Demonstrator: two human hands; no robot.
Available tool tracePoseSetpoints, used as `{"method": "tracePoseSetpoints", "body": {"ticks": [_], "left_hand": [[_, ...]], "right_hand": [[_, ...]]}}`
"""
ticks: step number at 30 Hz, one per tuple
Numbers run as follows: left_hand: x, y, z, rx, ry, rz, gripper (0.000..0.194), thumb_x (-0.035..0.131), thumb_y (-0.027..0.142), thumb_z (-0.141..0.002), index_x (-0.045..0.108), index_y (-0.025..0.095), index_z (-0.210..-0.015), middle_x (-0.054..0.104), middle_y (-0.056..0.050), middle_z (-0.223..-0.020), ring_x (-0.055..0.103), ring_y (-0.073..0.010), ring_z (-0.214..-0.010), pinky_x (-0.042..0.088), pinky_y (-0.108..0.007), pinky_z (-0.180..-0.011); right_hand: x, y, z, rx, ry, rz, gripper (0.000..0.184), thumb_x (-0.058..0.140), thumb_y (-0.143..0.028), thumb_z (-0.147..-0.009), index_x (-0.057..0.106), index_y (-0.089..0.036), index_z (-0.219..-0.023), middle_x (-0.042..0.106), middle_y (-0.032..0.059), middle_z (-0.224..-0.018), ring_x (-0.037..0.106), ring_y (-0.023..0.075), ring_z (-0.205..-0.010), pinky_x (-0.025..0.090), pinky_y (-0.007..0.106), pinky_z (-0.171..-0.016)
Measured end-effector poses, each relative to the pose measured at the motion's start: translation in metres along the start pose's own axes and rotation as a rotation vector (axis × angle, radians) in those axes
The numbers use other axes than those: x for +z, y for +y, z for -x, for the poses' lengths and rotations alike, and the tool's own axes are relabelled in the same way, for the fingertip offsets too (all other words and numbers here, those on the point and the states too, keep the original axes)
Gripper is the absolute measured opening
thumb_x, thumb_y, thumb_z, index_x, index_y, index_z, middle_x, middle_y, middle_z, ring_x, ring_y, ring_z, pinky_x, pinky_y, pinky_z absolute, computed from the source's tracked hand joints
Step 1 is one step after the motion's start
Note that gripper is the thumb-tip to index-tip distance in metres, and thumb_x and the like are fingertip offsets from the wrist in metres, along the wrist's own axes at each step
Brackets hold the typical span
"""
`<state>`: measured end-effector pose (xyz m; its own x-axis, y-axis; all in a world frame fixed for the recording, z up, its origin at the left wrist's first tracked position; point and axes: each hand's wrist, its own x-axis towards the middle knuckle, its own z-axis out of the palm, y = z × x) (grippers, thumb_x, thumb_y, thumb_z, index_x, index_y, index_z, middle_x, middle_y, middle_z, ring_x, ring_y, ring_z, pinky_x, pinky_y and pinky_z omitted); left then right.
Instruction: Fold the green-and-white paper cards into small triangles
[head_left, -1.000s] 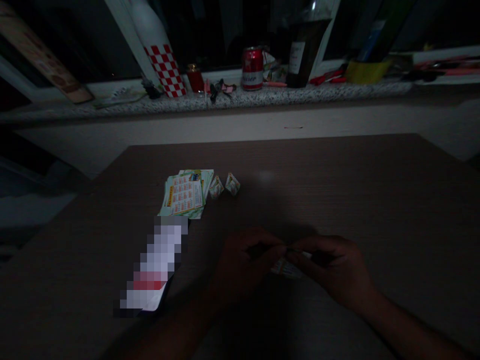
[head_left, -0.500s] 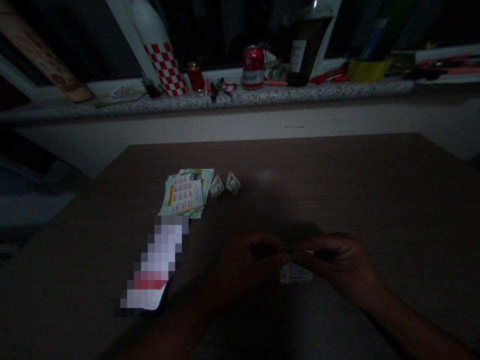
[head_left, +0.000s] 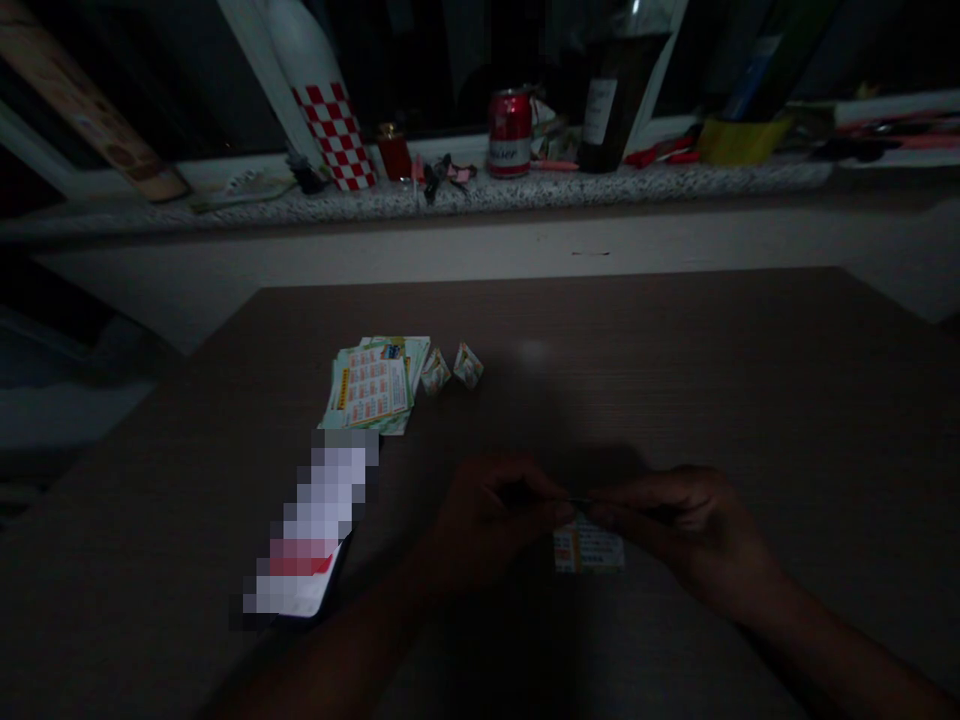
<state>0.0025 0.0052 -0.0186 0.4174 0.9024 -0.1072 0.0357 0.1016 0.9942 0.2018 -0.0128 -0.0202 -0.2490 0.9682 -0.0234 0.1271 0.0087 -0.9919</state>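
Note:
Between my two hands is a small printed paper slip (head_left: 589, 548), its lower part hanging below my fingers. My left hand (head_left: 499, 520) pinches the slip's upper edge between thumb and fingers. From the other side, my right hand (head_left: 686, 530) pinches the same edge, its thumb close to the left one. Dim light and my fingers hide how that edge is bent. Farther off on the left lies a pile of similar printed slips (head_left: 371, 385). Beside the pile are two small folded paper pieces (head_left: 435, 372) made of like printed paper.
A phone with a lit, blurred screen (head_left: 315, 530) lies on the brown table (head_left: 675, 380), left of my hands. Along the stone windowsill (head_left: 465, 200) stand a red can (head_left: 510, 135), a checkered bottle (head_left: 337, 135), a dark bottle (head_left: 600, 110) and a yellow container (head_left: 742, 138).
The hands stay nearly in place, still pinching the slip. A little more of its printed lower part shows beneath the fingers. The view has shifted slightly.

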Motion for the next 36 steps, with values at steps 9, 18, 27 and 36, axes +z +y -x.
{"method": "tracePoseSetpoints", "body": {"ticks": [9,18,27,36], "left_hand": [[-0.001,0.000,0.000,0.035,0.015,-0.030,0.010,0.072,0.023,-0.074,0.068,0.014,-0.072,0.062,-0.001,-0.067,0.056,-0.0112,-0.063,0.042,-0.021,-0.059],[-0.002,0.007,0.004,0.140,0.110,-0.338,0.010,0.069,0.027,-0.078,0.075,0.019,-0.079,0.070,-0.001,-0.069,0.061,-0.0120,-0.063,0.043,-0.021,-0.057],[0.006,0.008,0.006,0.081,0.251,-0.247,0.007,0.076,0.024,-0.071,0.075,0.021,-0.077,0.075,0.000,-0.075,0.068,-0.0152,-0.069,0.051,-0.023,-0.064],[0.013,0.007,0.001,-0.114,0.323,0.023,0.053,0.083,0.024,-0.061,0.061,0.020,-0.110,0.073,0.002,-0.071,0.069,-0.0162,-0.068,0.051,-0.023,-0.061]], "right_hand": [[-0.001,0.003,-0.001,-0.037,0.046,0.050,0.006,0.073,-0.027,-0.074,0.077,-0.023,-0.073,0.076,0.0016,-0.069,0.070,0.0150,-0.059,0.056,0.020,-0.053],[-0.003,0.002,-0.001,-0.225,0.131,0.219,0.007,0.072,-0.024,-0.076,0.078,-0.026,-0.079,0.075,0.0020,-0.070,0.068,0.0167,-0.059,0.055,0.024,-0.051],[0.005,0.001,0.002,-0.204,0.255,0.168,0.006,0.072,-0.022,-0.074,0.075,-0.025,-0.079,0.077,0.0008,-0.077,0.072,0.0169,-0.065,0.059,0.024,-0.061],[0.009,0.006,-0.002,0.011,0.196,-0.096,0.023,0.075,-0.030,-0.070,0.070,-0.021,-0.090,0.078,0.0047,-0.078,0.074,0.0203,-0.070,0.062,0.029,-0.067]]}}
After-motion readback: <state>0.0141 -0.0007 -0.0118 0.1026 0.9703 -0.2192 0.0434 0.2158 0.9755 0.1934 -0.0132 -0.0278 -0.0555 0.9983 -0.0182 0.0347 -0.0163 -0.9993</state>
